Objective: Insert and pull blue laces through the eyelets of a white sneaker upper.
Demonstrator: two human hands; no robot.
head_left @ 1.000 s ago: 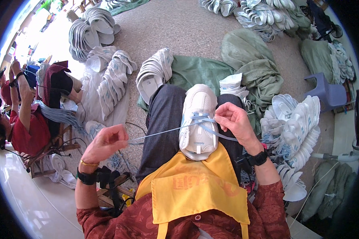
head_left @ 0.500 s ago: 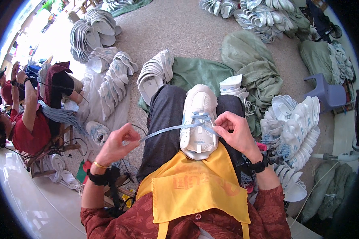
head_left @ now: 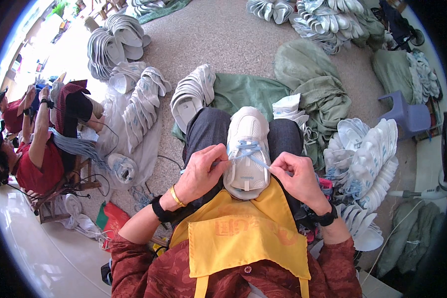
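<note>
A white shoe upper [head_left: 248, 124] lies between my thighs, its toe pointing away from me and its tongue end on my yellow apron [head_left: 243, 238]. A light blue shoelace [head_left: 250, 148] crosses its lower eyelets. At the shoe's left edge, my left hand [head_left: 203, 171] pinches one end of the lace. On the other side my right hand [head_left: 295, 176] is closed on the other end, which slants from the shoe's middle to my fingertips. Both fingertip grips sit close to the shoe's sides.
Stacked white uppers [head_left: 193, 94] stand ahead of my knees on a green cloth [head_left: 243, 94]. More uppers [head_left: 365, 159] are heaped at my right, near a grey-blue plastic stool [head_left: 405, 114]. Two people in red sit at the left beside a bundle of blue laces [head_left: 79, 146].
My left hand has come in from the left to the shoe's edge, and the long stretch of lace it held out no longer shows. My right hand has turned slightly.
</note>
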